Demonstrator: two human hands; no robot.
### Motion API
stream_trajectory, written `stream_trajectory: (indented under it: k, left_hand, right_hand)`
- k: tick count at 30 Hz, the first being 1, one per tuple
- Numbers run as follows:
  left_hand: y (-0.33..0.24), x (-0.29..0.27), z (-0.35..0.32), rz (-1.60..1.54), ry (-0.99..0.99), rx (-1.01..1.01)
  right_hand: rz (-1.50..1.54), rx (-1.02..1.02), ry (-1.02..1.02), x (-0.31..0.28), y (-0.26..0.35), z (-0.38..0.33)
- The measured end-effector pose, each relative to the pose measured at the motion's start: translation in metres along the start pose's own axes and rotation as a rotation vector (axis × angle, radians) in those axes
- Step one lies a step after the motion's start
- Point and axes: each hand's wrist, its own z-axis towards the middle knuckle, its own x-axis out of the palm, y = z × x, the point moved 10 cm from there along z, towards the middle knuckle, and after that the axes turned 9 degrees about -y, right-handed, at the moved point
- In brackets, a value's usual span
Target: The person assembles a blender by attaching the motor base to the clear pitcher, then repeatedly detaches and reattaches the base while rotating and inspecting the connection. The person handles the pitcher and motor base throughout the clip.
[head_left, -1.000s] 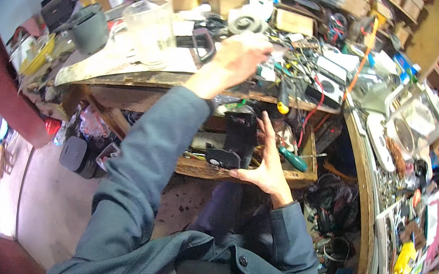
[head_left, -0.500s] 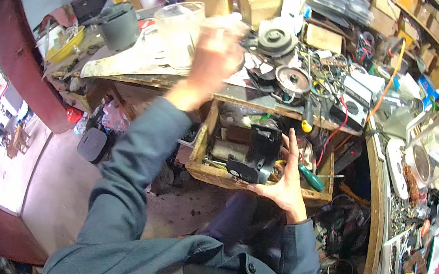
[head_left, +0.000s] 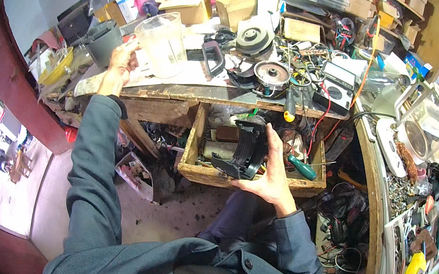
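Note:
My right hand (head_left: pixel 270 176) grips a curved black plastic housing (head_left: pixel 248 152), its thumb below and fingers along the right side. The piece is held tilted above the open wooden drawer (head_left: pixel 235 181). My left hand (head_left: pixel 118 68) is raised at the bench's left front, fingers apart, with nothing seen in it. It is between a dark grey pot (head_left: pixel 103 41) and a clear plastic jug (head_left: pixel 160 44) that stands on a pale sheet. Right of the jug lies a dark D-shaped handle (head_left: pixel 213 59). A round metal-faced motor part (head_left: pixel 271 73) sits near the bench edge.
A green-handled screwdriver (head_left: pixel 302 167) lies across the drawer's right side. Another screwdriver with a yellow-tipped handle (head_left: pixel 289 113) overhangs the bench edge. A meter with a red lead (head_left: pixel 334 92) stands beside tangled wires. Small parts crowd the right-hand bench (head_left: pixel 382 231).
My left hand has swung left from beyond the jug's right side to beside the grey pot, uncovering the dark handle. My right hand keeps the housing, now turned slightly. The view has shifted.

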Motion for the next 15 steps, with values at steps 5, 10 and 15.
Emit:
stream_trajectory:
  k: [5,10,15]
  left_hand:
    - [-0.008,-0.002,-0.011,-0.029,-0.252,0.251]
    - [-0.011,-0.018,-0.054,-0.31,-0.358,0.248]
    - [0.011,-0.031,-0.108,-0.679,-0.252,-0.12]
  right_hand:
    - [-0.022,-0.047,-0.027,-0.003,0.005,0.001]
    - [-0.037,-0.066,-0.02,-0.003,0.005,0.002]
    - [-0.038,-0.062,-0.03,-0.005,0.006,0.0]
